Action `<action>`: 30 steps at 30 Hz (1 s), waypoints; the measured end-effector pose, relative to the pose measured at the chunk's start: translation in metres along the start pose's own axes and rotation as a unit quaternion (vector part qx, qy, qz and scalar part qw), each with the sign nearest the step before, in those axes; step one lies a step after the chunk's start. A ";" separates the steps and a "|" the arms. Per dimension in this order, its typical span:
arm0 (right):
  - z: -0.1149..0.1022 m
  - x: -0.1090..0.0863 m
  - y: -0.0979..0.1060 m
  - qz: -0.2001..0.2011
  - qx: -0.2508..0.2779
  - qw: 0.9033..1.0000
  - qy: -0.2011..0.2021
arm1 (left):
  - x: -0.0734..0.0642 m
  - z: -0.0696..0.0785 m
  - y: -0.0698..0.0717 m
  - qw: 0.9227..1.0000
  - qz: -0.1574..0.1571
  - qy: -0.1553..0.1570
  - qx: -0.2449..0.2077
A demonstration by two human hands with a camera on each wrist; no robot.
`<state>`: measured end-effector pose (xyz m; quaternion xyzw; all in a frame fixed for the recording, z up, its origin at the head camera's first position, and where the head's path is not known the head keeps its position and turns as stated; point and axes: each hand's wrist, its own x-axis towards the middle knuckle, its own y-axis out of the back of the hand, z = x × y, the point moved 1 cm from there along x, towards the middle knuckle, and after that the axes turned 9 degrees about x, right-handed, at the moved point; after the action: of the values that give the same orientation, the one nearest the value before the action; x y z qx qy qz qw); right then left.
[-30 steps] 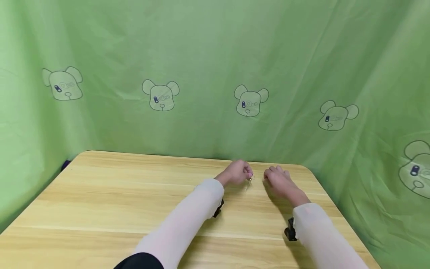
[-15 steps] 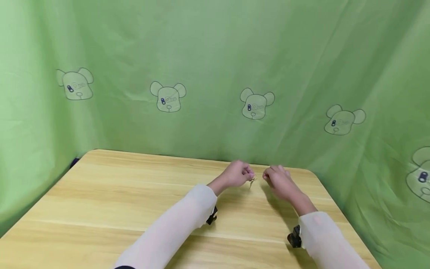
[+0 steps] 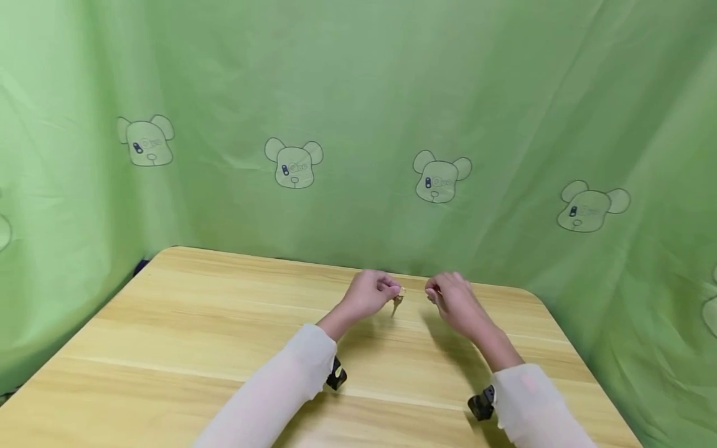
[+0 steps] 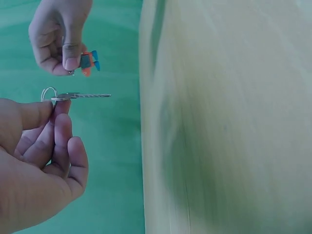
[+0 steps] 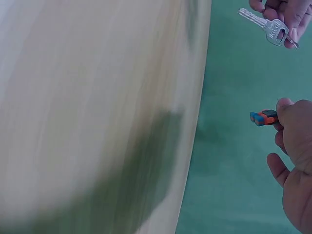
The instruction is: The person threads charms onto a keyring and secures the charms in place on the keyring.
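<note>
My left hand (image 3: 366, 294) pinches a metal key ring (image 4: 49, 92) between thumb and fingers. A silver key (image 4: 87, 95) hangs on that ring, its toothed blade pointing away from the fingers; in the head view the key (image 3: 397, 304) dangles above the table with a yellowish look. To the right, my right hand (image 3: 456, 303) pinches a small orange, blue and dark figure charm (image 5: 263, 117) between thumb and index finger. Its legs stick out from the fingertips. The head view hides this charm. A short gap separates the two hands, with ring and charm apart.
Both hands are raised over the far part of a light wooden table (image 3: 213, 336). Behind it hangs a green curtain (image 3: 358, 81) printed with bear heads. Black wrist cameras sit at the white sleeves (image 3: 280, 392).
The head view has turned slightly left. Both hands have shifted left over the table, the left one more, so the gap between them is wider. The key now shows more plainly, hanging down.
</note>
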<state>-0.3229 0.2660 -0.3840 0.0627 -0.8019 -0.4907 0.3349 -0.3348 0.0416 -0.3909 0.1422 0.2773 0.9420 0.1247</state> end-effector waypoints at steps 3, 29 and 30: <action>-0.009 0.004 -0.004 0.009 0.010 1.000 0.009 | -0.005 -0.003 0.008 1.000 0.015 0.016 -0.007; -0.087 0.027 -0.029 0.104 0.112 0.979 0.136 | -0.046 -0.011 0.059 0.997 0.057 0.010 -0.043; -0.089 0.027 -0.029 0.107 0.115 0.978 0.138 | -0.047 -0.011 0.060 0.997 0.057 0.010 -0.047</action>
<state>-0.2966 0.1731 -0.3695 0.0816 -0.8011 -0.3428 0.4838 -0.3046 -0.0270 -0.3758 0.1422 0.2257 0.9609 0.0742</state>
